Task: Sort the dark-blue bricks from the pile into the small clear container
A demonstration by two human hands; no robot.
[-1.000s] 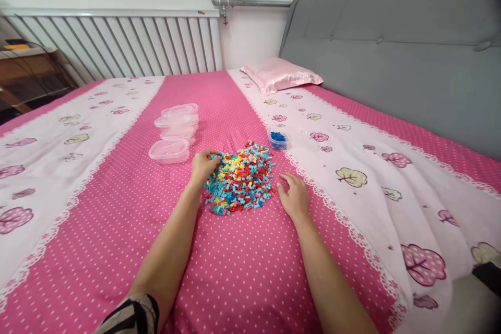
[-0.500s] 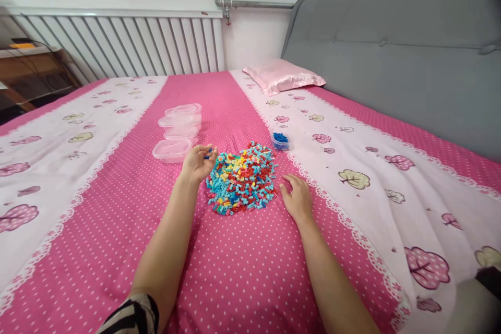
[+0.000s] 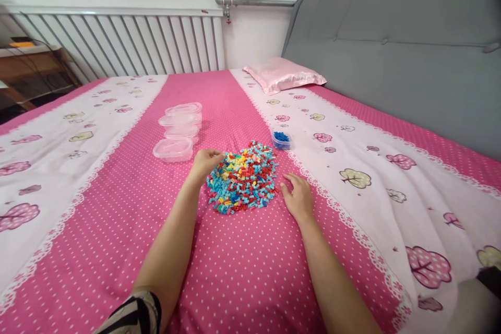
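Note:
A heap of small toy building bricks point(image 3: 245, 180) in light blue, red, yellow and other colours lies on the pink dotted bedspread point(image 3: 242, 271). At the heap's upper left edge is my left hand point(image 3: 205, 164), back upward and fingers bent together down by the bricks. Its palm and whatever it grips are hidden. My right hand point(image 3: 298, 197) rests on the bedspread just right of the heap, fingers apart and loosely curved, holding nothing. Beyond it stands a small clear plastic box point(image 3: 287, 145) with blue bricks point(image 3: 281, 136) inside.
Several clear plastic boxes point(image 3: 173, 150) stand in a row left of the heap, going away from me. Farther back lies a pink pillow point(image 3: 284, 75) near the grey headboard point(image 3: 391, 52). A white radiator point(image 3: 129, 42) lines the wall behind the bed.
My left hand, earlier turned palm up with a blue brick showing at its fingers, has rolled palm down and moved right to the heap. My right hand has stayed in place.

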